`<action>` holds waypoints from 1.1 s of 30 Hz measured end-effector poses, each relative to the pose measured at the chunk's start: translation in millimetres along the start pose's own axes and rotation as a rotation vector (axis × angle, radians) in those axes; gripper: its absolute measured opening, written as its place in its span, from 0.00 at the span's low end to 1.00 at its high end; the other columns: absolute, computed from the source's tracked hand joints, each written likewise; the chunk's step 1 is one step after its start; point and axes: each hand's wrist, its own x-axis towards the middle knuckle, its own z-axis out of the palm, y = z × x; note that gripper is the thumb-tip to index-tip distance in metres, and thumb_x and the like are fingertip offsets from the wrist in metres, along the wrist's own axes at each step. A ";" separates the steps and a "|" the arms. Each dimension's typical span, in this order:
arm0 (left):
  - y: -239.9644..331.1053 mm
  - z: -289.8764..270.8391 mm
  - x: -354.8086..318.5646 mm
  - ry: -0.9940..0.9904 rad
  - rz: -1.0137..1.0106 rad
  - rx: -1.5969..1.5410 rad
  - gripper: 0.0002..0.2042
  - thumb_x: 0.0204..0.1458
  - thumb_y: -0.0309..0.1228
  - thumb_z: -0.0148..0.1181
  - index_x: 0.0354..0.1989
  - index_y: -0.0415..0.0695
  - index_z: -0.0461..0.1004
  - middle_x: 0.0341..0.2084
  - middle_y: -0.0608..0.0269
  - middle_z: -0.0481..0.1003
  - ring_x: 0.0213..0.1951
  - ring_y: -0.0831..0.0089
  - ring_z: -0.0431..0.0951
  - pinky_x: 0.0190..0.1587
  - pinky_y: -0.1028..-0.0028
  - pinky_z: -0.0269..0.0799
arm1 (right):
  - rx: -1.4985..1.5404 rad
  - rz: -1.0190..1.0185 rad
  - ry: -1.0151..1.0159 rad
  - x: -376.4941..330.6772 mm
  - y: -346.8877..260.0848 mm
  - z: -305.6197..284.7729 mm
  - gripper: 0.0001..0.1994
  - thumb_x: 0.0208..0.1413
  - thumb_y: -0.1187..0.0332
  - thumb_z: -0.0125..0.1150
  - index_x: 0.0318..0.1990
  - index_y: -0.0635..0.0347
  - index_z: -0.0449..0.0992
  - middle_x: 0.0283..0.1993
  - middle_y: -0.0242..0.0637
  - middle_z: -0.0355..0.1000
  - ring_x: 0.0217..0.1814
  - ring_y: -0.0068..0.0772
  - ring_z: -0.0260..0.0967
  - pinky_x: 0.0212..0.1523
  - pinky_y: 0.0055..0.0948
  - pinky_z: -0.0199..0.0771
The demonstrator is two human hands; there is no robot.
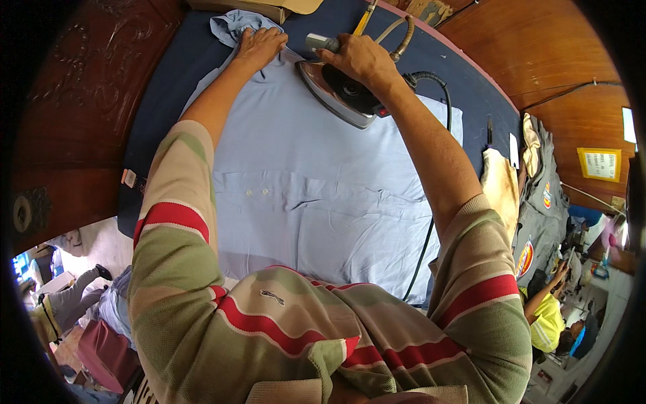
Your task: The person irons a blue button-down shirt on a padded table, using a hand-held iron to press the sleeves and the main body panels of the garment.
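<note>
A light blue button shirt (303,155) lies spread on a dark blue padded ironing surface (161,101). Its far left end is bunched into loose folds. My left hand (261,48) rests on the cloth beside those folds, fingers spread over it. My right hand (363,59) is wrapped round the handle of an electric iron (336,97), which sits on the far part of the shirt with its metal edge showing. A black cord (447,94) runs from the iron down the shirt's right side. Creases cross the cloth around the button strip, nearer my body.
A cardboard box (269,8) stands at the far edge. Carved dark wood (87,81) borders the left. Grey garments (538,202) hang at the right, near a scorched pale cloth (499,182). Beyond them, a person in a yellow shirt (546,326) is visible at the lower right.
</note>
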 end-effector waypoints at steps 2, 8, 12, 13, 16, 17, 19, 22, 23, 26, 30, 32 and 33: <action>-1.1 2.9 -1.3 0.022 0.011 -0.009 0.06 0.55 0.37 0.50 0.39 0.57 0.69 0.37 0.71 0.70 0.45 0.71 0.71 0.50 0.52 0.57 | -0.017 -0.080 -0.008 -5.8 3.2 2.6 0.25 0.48 0.44 0.55 0.40 0.59 0.77 0.34 0.50 0.75 0.40 0.50 0.73 0.43 0.42 0.73; 1.7 0.9 -3.2 0.037 -0.027 -0.042 0.08 0.55 0.37 0.49 0.42 0.58 0.71 0.41 0.74 0.70 0.47 0.71 0.70 0.50 0.53 0.56 | -0.021 -0.113 -0.074 -6.4 -6.6 3.6 0.25 0.49 0.44 0.54 0.41 0.57 0.77 0.35 0.50 0.75 0.40 0.50 0.74 0.43 0.41 0.73; 20.4 -15.1 -7.1 0.166 -0.181 -0.370 0.12 0.55 0.35 0.49 0.47 0.56 0.71 0.50 0.72 0.69 0.52 0.71 0.68 0.54 0.54 0.54 | -0.038 -0.081 -0.028 -11.3 -0.7 -1.3 0.25 0.49 0.45 0.54 0.41 0.57 0.77 0.35 0.49 0.75 0.40 0.50 0.74 0.42 0.40 0.73; 37.3 -15.3 -10.9 0.172 -0.194 -0.568 0.13 0.55 0.35 0.49 0.48 0.54 0.71 0.51 0.70 0.68 0.54 0.70 0.67 0.55 0.54 0.53 | -0.044 -0.058 -0.015 -11.0 9.8 -2.5 0.25 0.49 0.44 0.54 0.41 0.58 0.77 0.35 0.50 0.75 0.39 0.50 0.74 0.42 0.40 0.73; 76.8 -7.2 -34.7 0.123 -0.156 -0.765 0.16 0.56 0.37 0.47 0.53 0.51 0.69 0.57 0.68 0.64 0.60 0.68 0.61 0.59 0.55 0.51 | 0.012 -0.025 -0.019 -12.8 44.5 -9.5 0.27 0.49 0.43 0.53 0.41 0.59 0.77 0.33 0.51 0.75 0.40 0.52 0.73 0.42 0.41 0.73; 80.7 7.7 -47.0 0.086 -0.102 -0.559 0.18 0.57 0.39 0.46 0.55 0.51 0.67 0.59 0.67 0.62 0.61 0.68 0.59 0.59 0.54 0.50 | -0.017 -0.078 -0.051 -21.0 49.2 -12.2 0.27 0.49 0.43 0.53 0.41 0.59 0.76 0.33 0.52 0.75 0.39 0.53 0.73 0.42 0.41 0.73; 88.3 8.9 -58.5 -0.023 -0.067 -0.292 0.21 0.58 0.41 0.45 0.60 0.52 0.60 0.63 0.68 0.57 0.64 0.69 0.53 0.61 0.54 0.48 | -0.077 -0.172 -0.129 -56.0 65.7 -16.6 0.28 0.49 0.42 0.53 0.41 0.60 0.76 0.33 0.53 0.74 0.39 0.53 0.73 0.42 0.41 0.72; 100.0 -15.0 -59.3 -0.176 -0.092 -0.167 0.26 0.59 0.43 0.42 0.66 0.55 0.50 0.66 0.70 0.50 0.67 0.69 0.47 0.63 0.54 0.44 | -0.014 -0.034 -0.038 -90.1 105.3 -18.7 0.30 0.48 0.41 0.54 0.42 0.62 0.76 0.32 0.53 0.74 0.37 0.53 0.74 0.41 0.41 0.73; 97.7 -13.9 -55.5 -0.179 -0.078 -0.173 0.27 0.59 0.44 0.41 0.66 0.55 0.49 0.66 0.71 0.49 0.67 0.69 0.46 0.63 0.53 0.44 | 0.032 0.073 0.015 -92.8 119.2 -24.7 0.30 0.48 0.41 0.54 0.43 0.62 0.76 0.32 0.53 0.75 0.36 0.52 0.74 0.41 0.40 0.73; 90.2 -13.0 -56.4 -0.189 -0.053 -0.169 0.27 0.59 0.45 0.40 0.67 0.56 0.46 0.67 0.72 0.48 0.68 0.69 0.45 0.64 0.53 0.43 | 0.055 0.253 0.026 -83.3 150.6 -45.7 0.28 0.48 0.44 0.56 0.42 0.63 0.75 0.32 0.53 0.75 0.37 0.52 0.74 0.42 0.39 0.72; 87.9 -13.3 -58.9 -0.223 -0.050 -0.134 0.27 0.60 0.46 0.38 0.67 0.56 0.47 0.67 0.72 0.47 0.68 0.70 0.44 0.64 0.55 0.42 | 0.020 0.089 -0.030 -104.4 183.1 -45.0 0.28 0.48 0.44 0.57 0.44 0.62 0.75 0.33 0.53 0.75 0.38 0.52 0.74 0.42 0.39 0.72; 83.9 -12.7 -58.9 -0.233 -0.039 -0.127 0.27 0.60 0.45 0.38 0.67 0.56 0.47 0.67 0.72 0.47 0.68 0.70 0.44 0.64 0.55 0.42 | 0.032 0.099 0.014 -105.6 194.6 -44.5 0.28 0.48 0.45 0.58 0.44 0.62 0.75 0.33 0.52 0.75 0.38 0.51 0.74 0.42 0.38 0.71; 82.2 -13.5 -58.1 -0.232 -0.028 -0.125 0.27 0.60 0.45 0.38 0.67 0.56 0.47 0.67 0.72 0.47 0.68 0.69 0.44 0.64 0.55 0.42 | 0.082 0.179 -0.007 -104.0 196.8 -51.5 0.28 0.48 0.45 0.57 0.45 0.63 0.74 0.33 0.52 0.75 0.38 0.51 0.74 0.42 0.37 0.72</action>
